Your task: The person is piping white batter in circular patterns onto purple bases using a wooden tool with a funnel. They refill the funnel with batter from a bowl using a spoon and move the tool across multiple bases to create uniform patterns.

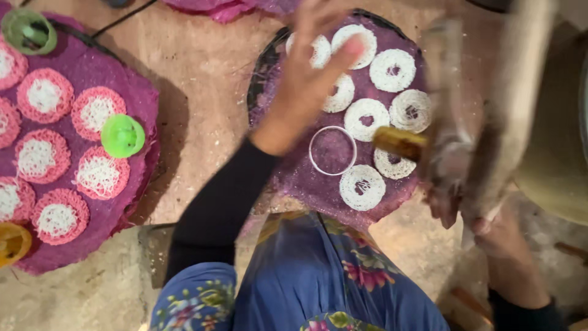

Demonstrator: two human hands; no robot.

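Observation:
My left hand (304, 83) reaches out, fingers spread and blurred, over a round tray (264, 64) covered with purple cloth; nothing shows in it. Several white noodle rings (392, 70) lie on the cloth, and a thin metal ring (332, 150) lies empty near its middle. My right hand (503, 240) grips the lower end of a blurred, dough-smeared press (471, 141) held over the tray's right side. The press's yellowish nozzle (399, 142) points left, close to the metal ring.
At left a second purple cloth (131, 92) carries several pink-edged white noodle discs (44, 95), two green plastic moulds (122, 136) and a yellow one (11, 243). A large pale vessel (554, 153) stands at the right. My blue flowered lap (318, 276) fills the foreground.

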